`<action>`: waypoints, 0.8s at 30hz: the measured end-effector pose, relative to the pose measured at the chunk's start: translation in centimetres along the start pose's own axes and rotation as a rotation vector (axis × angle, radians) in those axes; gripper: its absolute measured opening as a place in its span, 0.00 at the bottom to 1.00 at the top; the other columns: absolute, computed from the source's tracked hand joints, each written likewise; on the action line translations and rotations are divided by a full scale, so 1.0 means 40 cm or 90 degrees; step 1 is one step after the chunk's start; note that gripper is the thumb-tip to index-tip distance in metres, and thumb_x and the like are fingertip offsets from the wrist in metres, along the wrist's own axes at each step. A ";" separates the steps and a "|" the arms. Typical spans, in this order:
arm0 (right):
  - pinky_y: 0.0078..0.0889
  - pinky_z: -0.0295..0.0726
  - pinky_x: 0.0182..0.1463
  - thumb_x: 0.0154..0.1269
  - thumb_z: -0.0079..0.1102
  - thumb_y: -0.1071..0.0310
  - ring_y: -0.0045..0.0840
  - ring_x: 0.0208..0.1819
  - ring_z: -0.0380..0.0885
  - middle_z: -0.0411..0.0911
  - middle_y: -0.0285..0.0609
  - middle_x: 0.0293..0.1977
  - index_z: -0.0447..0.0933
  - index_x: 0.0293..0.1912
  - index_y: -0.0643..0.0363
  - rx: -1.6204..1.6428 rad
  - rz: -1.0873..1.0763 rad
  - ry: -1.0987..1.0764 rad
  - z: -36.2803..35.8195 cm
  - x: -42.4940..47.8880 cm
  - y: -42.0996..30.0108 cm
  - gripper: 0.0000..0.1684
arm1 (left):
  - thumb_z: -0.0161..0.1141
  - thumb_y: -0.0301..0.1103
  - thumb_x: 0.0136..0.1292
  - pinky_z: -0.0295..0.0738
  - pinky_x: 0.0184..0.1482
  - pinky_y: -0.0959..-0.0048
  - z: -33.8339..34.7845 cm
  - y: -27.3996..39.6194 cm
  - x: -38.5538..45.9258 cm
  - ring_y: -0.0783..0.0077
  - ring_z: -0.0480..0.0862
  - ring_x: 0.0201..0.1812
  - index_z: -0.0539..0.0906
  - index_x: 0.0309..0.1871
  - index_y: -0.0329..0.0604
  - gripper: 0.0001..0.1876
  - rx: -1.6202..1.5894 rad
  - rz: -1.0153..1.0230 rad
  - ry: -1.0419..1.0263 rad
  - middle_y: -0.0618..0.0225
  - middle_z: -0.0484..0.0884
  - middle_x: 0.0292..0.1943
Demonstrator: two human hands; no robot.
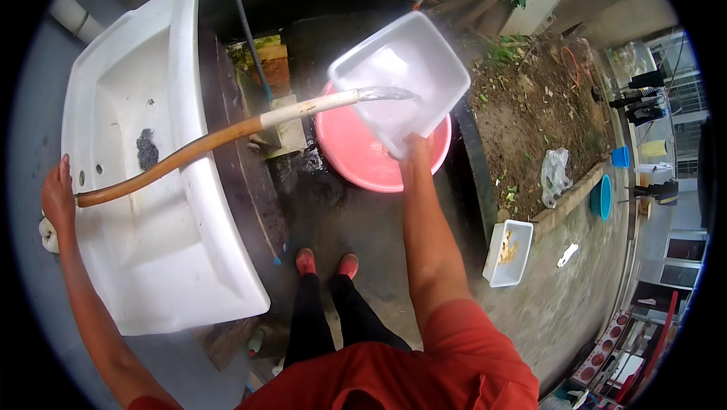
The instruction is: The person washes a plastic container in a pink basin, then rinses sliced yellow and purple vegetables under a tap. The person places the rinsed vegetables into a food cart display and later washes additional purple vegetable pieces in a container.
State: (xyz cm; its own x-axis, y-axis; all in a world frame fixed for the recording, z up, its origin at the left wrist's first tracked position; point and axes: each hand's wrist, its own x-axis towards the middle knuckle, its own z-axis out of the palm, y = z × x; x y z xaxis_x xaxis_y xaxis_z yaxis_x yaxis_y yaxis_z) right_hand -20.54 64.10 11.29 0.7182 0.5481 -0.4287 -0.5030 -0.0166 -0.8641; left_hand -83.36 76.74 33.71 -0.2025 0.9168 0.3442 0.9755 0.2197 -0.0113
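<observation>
My right hand (pixel 417 150) grips the near corner of a white plastic tub (pixel 448 63), held tilted over a pink basin (pixel 363 166). Water (pixel 389 93) runs into the tub from the pale end of a brown hose (pixel 227 136). That hose lies across a white ceramic sink (pixel 170 268), with its other end by the wall at the left. There my left hand (pixel 58 197) is at the hose's end; whatever it touches behind the fingers is hidden. Part of the basin is covered by the tub.
A dark scouring pad (pixel 147 149) lies in the sink. Right of the basin, a low dark curb (pixel 477 166) borders a soil bed (pixel 522 114). Another white tub (pixel 525 254) with yellowish pieces inside stands on the concrete. Blue-green basins (pixel 601 197) are farther right.
</observation>
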 end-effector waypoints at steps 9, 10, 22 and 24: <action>0.23 0.74 0.31 0.42 0.43 0.86 0.25 0.35 0.73 0.72 0.41 0.39 0.63 0.61 0.60 -0.025 0.063 -0.042 -0.161 -0.059 0.034 0.40 | 0.44 0.63 0.63 0.67 0.30 0.69 0.014 -0.014 0.011 0.65 0.73 0.24 0.79 0.31 0.38 0.32 0.004 -0.047 -0.020 0.62 0.74 0.20; 0.22 0.74 0.31 0.42 0.43 0.86 0.25 0.35 0.74 0.72 0.42 0.39 0.63 0.60 0.61 -0.013 0.044 -0.032 -0.180 -0.079 0.032 0.40 | 0.44 0.63 0.63 0.67 0.30 0.69 0.012 -0.018 0.012 0.65 0.73 0.24 0.80 0.31 0.38 0.32 0.009 -0.045 -0.019 0.62 0.74 0.20; 0.23 0.72 0.30 0.41 0.45 0.85 0.23 0.31 0.71 0.71 0.40 0.34 0.64 0.53 0.64 -0.089 -0.141 -0.074 -0.088 0.035 -0.058 0.33 | 0.42 0.64 0.63 0.67 0.31 0.67 0.017 -0.015 0.016 0.63 0.75 0.25 0.79 0.30 0.35 0.34 0.005 -0.013 -0.007 0.60 0.76 0.21; 0.24 0.73 0.30 0.43 0.45 0.84 0.24 0.32 0.71 0.70 0.40 0.35 0.63 0.57 0.62 -0.051 -0.073 -0.080 -0.101 -0.012 0.006 0.35 | 0.43 0.63 0.63 0.68 0.32 0.67 0.005 -0.021 0.022 0.62 0.75 0.26 0.79 0.29 0.34 0.34 0.021 -0.012 -0.042 0.59 0.76 0.22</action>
State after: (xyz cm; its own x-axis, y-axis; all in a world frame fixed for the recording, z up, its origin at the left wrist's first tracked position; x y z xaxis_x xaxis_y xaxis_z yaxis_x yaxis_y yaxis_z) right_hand -19.04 60.45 10.23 0.7007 0.6502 -0.2937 -0.3774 -0.0116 -0.9260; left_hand -84.36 77.44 33.84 -0.2264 0.9321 0.2826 0.9684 0.2466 -0.0375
